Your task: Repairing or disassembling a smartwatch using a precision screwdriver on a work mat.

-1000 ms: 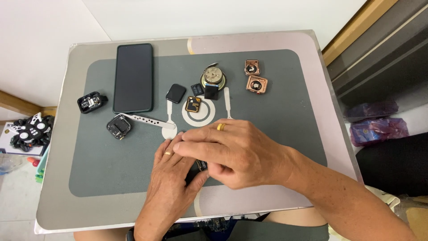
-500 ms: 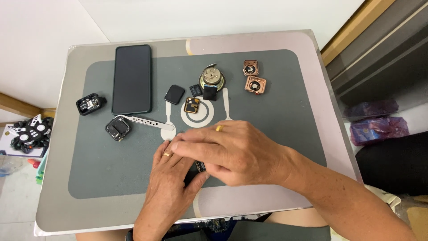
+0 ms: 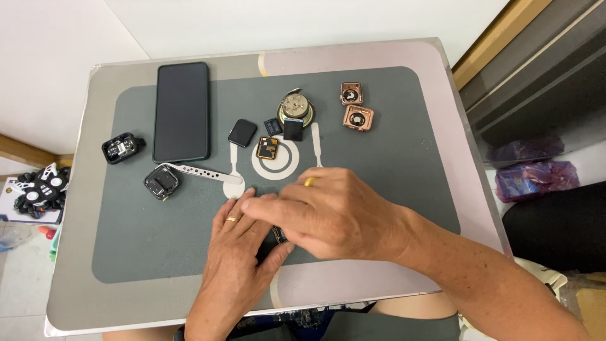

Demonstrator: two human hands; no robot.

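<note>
My left hand (image 3: 237,252) and my right hand (image 3: 331,211) overlap low on the grey mat (image 3: 404,158), together covering a small dark part (image 3: 278,236) of which only an edge shows between them. The right hand lies across the left hand's fingers. How each hand grips the part is hidden. Just beyond the fingers lie a white watch strap (image 3: 202,173), a white ring-shaped pad (image 3: 284,163) carrying a small orange-edged module (image 3: 267,148), and another white strap piece (image 3: 316,145).
A black phone (image 3: 182,111) lies at the mat's far left. Dark watch cases (image 3: 163,182) (image 3: 121,148), a black square screen (image 3: 242,132), a round metal part (image 3: 294,106) and two copper-coloured watch bodies (image 3: 358,117) (image 3: 351,93) are spread across the back. A black-and-white object (image 3: 39,188) sits off the table's left edge.
Both hands stay together over the small part, with only slight shifting of the fingers. Nothing else on the mat has moved.
</note>
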